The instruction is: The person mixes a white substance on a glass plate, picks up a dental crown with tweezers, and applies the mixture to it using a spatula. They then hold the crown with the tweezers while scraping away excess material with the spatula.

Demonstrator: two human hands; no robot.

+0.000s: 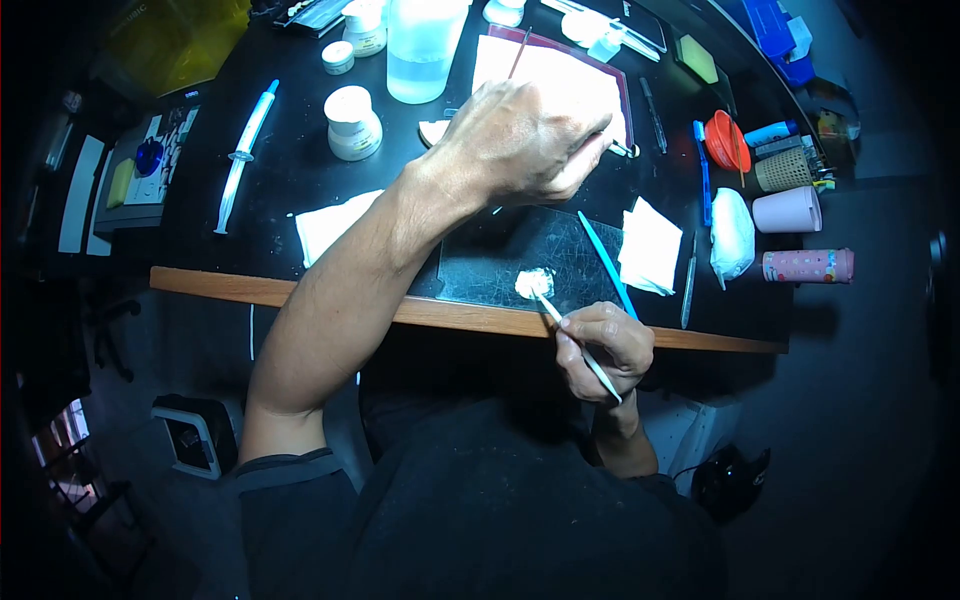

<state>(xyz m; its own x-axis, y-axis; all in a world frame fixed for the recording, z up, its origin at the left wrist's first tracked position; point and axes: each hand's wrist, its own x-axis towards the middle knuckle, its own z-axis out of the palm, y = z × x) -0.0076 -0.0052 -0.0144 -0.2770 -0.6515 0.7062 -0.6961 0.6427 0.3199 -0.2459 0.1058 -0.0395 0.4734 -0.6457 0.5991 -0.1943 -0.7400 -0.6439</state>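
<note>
Pinched in the right hand point(612, 348), a slim white stick point(549, 309) touches a white lump point(535, 284) on the scratched dark board point(480, 262), while the left hand point(540, 138), fingertips hidden, shows no readable grip.

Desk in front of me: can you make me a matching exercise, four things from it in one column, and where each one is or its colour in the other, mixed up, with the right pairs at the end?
1. White tool
2. Syringe
3. Bowl
4. Light blue stick

A. To the left of the white jars
B. Lying between the white lump and the tissue to its right
C. Held in the right hand
D. Orange-red

Right pairs: 1-C, 2-A, 3-D, 4-B
</note>
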